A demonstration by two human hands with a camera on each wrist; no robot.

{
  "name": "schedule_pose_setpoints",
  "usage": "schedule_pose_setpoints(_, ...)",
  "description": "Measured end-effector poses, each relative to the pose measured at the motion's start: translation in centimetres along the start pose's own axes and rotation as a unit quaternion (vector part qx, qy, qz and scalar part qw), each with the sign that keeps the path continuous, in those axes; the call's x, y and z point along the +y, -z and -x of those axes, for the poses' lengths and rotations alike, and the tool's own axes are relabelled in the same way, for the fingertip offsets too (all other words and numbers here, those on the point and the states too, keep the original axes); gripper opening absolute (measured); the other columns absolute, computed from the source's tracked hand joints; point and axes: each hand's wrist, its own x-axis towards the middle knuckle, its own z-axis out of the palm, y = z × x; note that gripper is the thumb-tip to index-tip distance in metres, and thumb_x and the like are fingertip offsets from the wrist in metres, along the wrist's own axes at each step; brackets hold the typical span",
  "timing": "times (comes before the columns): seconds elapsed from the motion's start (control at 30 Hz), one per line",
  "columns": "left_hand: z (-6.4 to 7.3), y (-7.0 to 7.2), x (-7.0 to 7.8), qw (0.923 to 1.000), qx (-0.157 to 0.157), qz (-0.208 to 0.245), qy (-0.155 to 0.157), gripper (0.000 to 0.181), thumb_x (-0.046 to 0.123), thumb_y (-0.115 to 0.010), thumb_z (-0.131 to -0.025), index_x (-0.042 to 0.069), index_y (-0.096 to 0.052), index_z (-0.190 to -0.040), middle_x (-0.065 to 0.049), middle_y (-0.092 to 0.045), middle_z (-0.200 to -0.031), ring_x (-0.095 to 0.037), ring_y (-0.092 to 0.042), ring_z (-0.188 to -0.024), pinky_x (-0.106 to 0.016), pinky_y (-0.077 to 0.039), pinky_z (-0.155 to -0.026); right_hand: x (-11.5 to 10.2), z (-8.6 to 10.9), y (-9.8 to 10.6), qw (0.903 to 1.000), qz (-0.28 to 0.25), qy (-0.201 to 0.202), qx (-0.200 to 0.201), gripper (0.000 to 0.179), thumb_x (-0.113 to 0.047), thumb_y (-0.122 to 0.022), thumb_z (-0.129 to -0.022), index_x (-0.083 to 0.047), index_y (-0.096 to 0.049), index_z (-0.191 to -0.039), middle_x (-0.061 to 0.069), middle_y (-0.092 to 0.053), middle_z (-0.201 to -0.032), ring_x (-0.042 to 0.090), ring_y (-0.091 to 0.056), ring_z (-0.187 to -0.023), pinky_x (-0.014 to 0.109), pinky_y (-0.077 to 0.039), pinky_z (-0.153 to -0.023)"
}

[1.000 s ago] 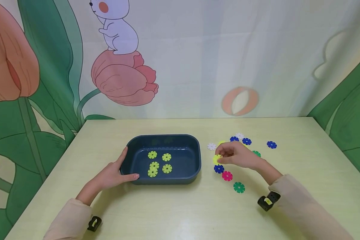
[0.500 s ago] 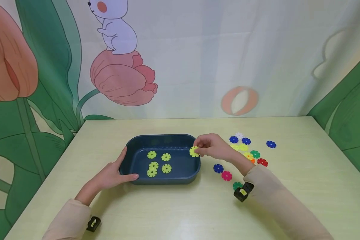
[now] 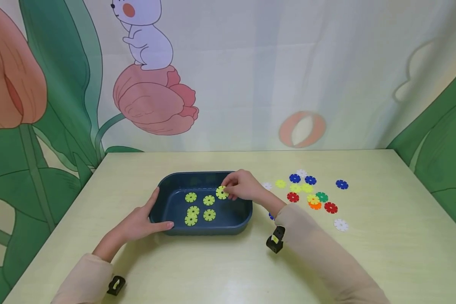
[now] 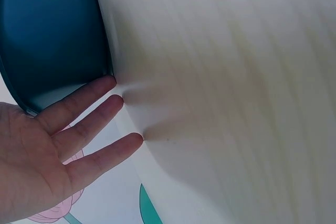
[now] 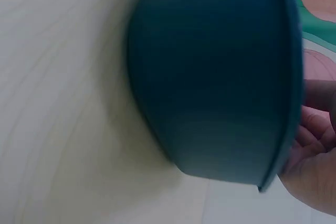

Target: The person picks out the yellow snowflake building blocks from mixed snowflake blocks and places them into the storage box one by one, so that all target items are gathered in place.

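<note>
A dark blue rectangular tray stands on the table, several yellow-green notched plastic discs lying flat inside. My left hand rests on its left end, thumb over the front rim. In the left wrist view three straight, spread fingers reach the tabletop beside the tray wall. Over the tray's right part, my right hand pinches another yellow notched disc between thumb and fingers. The right wrist view shows the tray's outer wall hiding the fingertips and that disc.
Right of the tray, loose notched discs lie scattered: blue, red, green, white, orange and yellow. My right sleeve crosses the table in front of them. A printed curtain hangs behind the table.
My right hand has picked up the yellow disc from the right-hand pile and carried it left, over the rim to above the tray's inside. The left hand stays at the tray.
</note>
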Motion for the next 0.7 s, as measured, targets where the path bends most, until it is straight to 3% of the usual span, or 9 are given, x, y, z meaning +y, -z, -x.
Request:
schedule_pose_setpoints(0.3,0.0,0.0,0.1,1.0,0.001,0.0,-0.001,0.111,0.053,-0.066,-0.076,0.008,0.008,-0.146,-0.036,-0.022,-0.139,-0.05,-0.032,-0.122,-0.057,-0.035,-0.091,0.0,-1.7,-1.8,0.9976,0.027,-0.06,-0.023,0.01,0.003,-0.058,-0.084,0.004,-0.066,-0.09,0.01,-0.063,-0.073,0.016,-0.061,-0.057,0.031,-0.053,-0.058)
schedule_pose_setpoints(0.5,0.0,0.0,0.1,1.0,-0.002,0.003,0.001,0.11,0.052,-0.066,-0.076,0.01,0.009,-0.146,-0.036,-0.021,-0.139,-0.05,-0.03,-0.123,-0.057,-0.035,-0.092,0.1,-2.1,-2.7,0.9927,0.035,-0.11,-0.036,0.012,0.009,-0.057,-0.08,0.004,-0.067,-0.087,0.01,-0.063,-0.073,0.016,-0.061,-0.055,0.031,-0.053,-0.058)
schedule_pose_setpoints(0.7,0.0,0.1,0.2,1.0,-0.003,0.003,-0.001,0.11,0.053,-0.065,-0.076,0.011,0.01,-0.146,-0.036,-0.021,-0.14,-0.049,-0.03,-0.123,-0.057,-0.035,-0.092,0.2,-2.2,-3.0,0.9889,0.056,-0.131,-0.042,0.018,0.011,-0.057,-0.079,0.005,-0.068,-0.091,0.011,-0.064,-0.076,0.017,-0.062,-0.056,0.029,-0.053,-0.057)
